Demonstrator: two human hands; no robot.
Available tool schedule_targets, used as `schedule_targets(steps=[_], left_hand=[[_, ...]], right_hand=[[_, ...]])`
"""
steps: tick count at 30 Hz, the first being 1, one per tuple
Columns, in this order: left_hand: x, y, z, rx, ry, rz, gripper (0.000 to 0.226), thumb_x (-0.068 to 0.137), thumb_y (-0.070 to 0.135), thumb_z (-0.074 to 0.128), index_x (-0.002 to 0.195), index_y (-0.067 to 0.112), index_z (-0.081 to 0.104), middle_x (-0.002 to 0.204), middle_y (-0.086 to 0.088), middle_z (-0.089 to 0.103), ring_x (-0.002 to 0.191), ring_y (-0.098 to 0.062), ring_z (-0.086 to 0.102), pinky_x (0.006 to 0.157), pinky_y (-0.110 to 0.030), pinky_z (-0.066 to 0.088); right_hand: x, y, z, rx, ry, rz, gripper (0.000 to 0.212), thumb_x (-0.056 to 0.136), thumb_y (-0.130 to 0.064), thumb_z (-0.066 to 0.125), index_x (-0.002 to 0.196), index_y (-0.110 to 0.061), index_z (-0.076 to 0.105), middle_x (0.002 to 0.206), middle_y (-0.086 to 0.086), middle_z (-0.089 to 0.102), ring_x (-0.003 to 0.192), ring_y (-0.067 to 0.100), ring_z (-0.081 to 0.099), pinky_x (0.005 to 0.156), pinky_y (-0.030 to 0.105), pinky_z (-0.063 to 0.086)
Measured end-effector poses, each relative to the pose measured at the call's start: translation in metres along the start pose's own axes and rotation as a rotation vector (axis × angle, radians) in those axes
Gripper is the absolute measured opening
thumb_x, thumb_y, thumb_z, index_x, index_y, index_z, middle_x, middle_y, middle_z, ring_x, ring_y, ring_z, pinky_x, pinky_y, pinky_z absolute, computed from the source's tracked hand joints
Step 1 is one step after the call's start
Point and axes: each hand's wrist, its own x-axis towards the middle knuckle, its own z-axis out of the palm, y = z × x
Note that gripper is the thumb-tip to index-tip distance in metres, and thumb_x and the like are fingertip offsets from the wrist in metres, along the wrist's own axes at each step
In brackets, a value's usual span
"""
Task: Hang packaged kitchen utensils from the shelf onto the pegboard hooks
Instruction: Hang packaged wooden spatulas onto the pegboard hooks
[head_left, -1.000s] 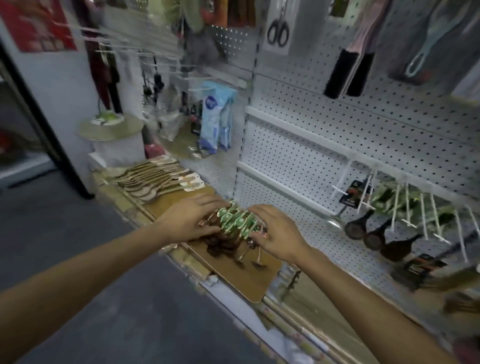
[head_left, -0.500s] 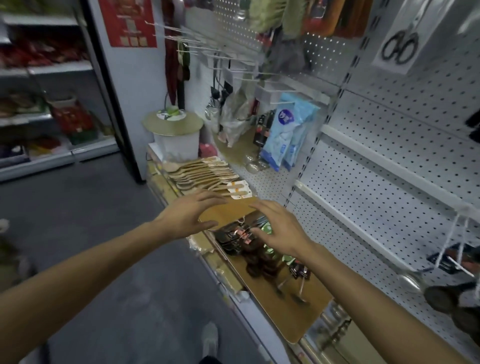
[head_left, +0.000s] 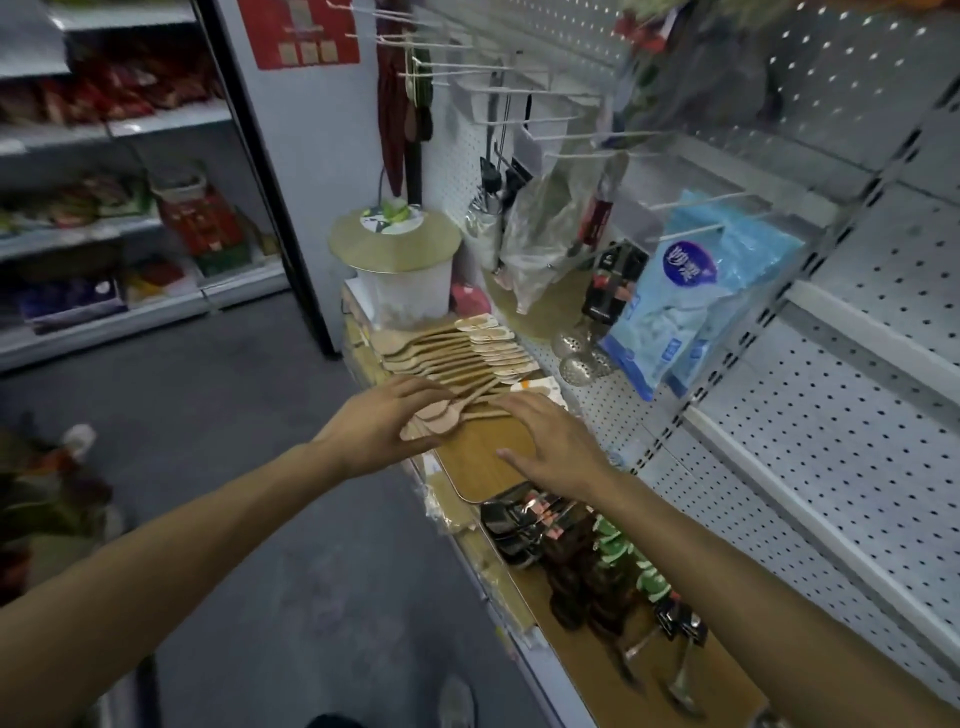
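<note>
— Wooden spoons (head_left: 457, 358) fanned on shelf (head_left: 571, 644), bowls under left hand (head_left: 387, 423)?
— Yes; fingers loosely curled round the nearest bowls. Right hand (head_left: 550, 441) flat, spread over handles and wooden board (head_left: 483, 457).
— Around?
— Dark packaged utensils (head_left: 582, 561) nearer; pegboard hooks (head_left: 519, 91) above; blue packs (head_left: 685, 291) hanging beside.
</note>
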Motion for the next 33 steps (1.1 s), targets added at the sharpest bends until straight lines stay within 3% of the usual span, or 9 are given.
schedule_targets(steps=[6, 13, 18, 22, 26, 30, 33], left_hand=[[0.040, -0.053, 0.006, -0.026, -0.059, 0.015, 0.061, 0.089, 0.060, 0.060, 0.142, 0.032, 0.050, 0.143, 0.014, 0.051, 0.133, -0.010, 0.046, 0.102, -0.033, 0.048], [0.088, -0.137, 0.027, -0.038, -0.183, 0.146, 0.062, 0.090, 0.057, 0.062, 0.143, 0.026, 0.051, 0.145, 0.007, 0.052, 0.133, -0.016, 0.046, 0.105, -0.030, 0.040], [0.118, -0.206, 0.049, -0.091, -0.261, 0.208, 0.059, 0.091, 0.051, 0.065, 0.142, 0.024, 0.053, 0.144, 0.003, 0.053, 0.133, -0.018, 0.047, 0.106, -0.031, 0.040], [0.138, -0.256, 0.082, -0.125, -0.380, 0.218, 0.058, 0.092, 0.052, 0.063, 0.142, 0.026, 0.052, 0.147, 0.002, 0.051, 0.134, -0.021, 0.046, 0.105, -0.037, 0.045], [0.166, -0.292, 0.126, -0.158, -0.460, 0.146, 0.054, 0.094, 0.046, 0.061, 0.144, 0.030, 0.047, 0.149, 0.004, 0.048, 0.134, -0.021, 0.046, 0.101, -0.041, 0.047], [0.200, -0.312, 0.188, -0.211, -0.468, 0.033, 0.053, 0.097, 0.033, 0.059, 0.147, 0.024, 0.045, 0.143, -0.003, 0.052, 0.127, -0.028, 0.051, 0.097, -0.037, 0.046], [0.224, -0.327, 0.247, -0.236, -0.497, -0.012, 0.056, 0.097, 0.024, 0.056, 0.151, 0.021, 0.039, 0.145, -0.007, 0.050, 0.128, -0.030, 0.050, 0.098, -0.037, 0.044]], right_hand=[[0.056, 0.013, 0.017, -0.032, -0.035, 0.015, 0.064, 0.088, -0.044, 0.065, 0.145, -0.027, 0.041, 0.145, -0.005, 0.046, 0.133, 0.012, 0.039, 0.106, 0.028, 0.034], [0.111, 0.016, 0.058, -0.032, -0.046, 0.158, 0.065, 0.089, -0.049, 0.063, 0.146, -0.028, 0.039, 0.147, -0.006, 0.044, 0.133, 0.012, 0.040, 0.106, 0.033, 0.037], [0.155, 0.013, 0.089, -0.053, -0.112, 0.300, 0.066, 0.091, -0.048, 0.061, 0.149, -0.027, 0.037, 0.150, -0.007, 0.041, 0.135, 0.011, 0.037, 0.106, 0.023, 0.029], [0.187, 0.016, 0.113, -0.011, -0.085, 0.486, 0.060, 0.092, -0.042, 0.063, 0.145, -0.027, 0.041, 0.148, -0.005, 0.045, 0.133, 0.015, 0.040, 0.100, 0.023, 0.031], [0.213, 0.035, 0.155, 0.111, -0.127, 0.665, 0.052, 0.094, -0.037, 0.061, 0.141, -0.018, 0.048, 0.141, 0.003, 0.051, 0.127, 0.021, 0.048, 0.104, 0.031, 0.039], [0.244, 0.078, 0.218, 0.262, -0.089, 0.888, 0.045, 0.090, -0.031, 0.067, 0.131, -0.014, 0.057, 0.128, 0.004, 0.062, 0.108, 0.020, 0.062, 0.090, 0.038, 0.051], [0.271, 0.119, 0.265, 0.430, 0.001, 1.062, 0.040, 0.087, -0.022, 0.068, 0.125, -0.011, 0.061, 0.111, 0.002, 0.068, 0.096, 0.019, 0.065, 0.083, 0.031, 0.051]])
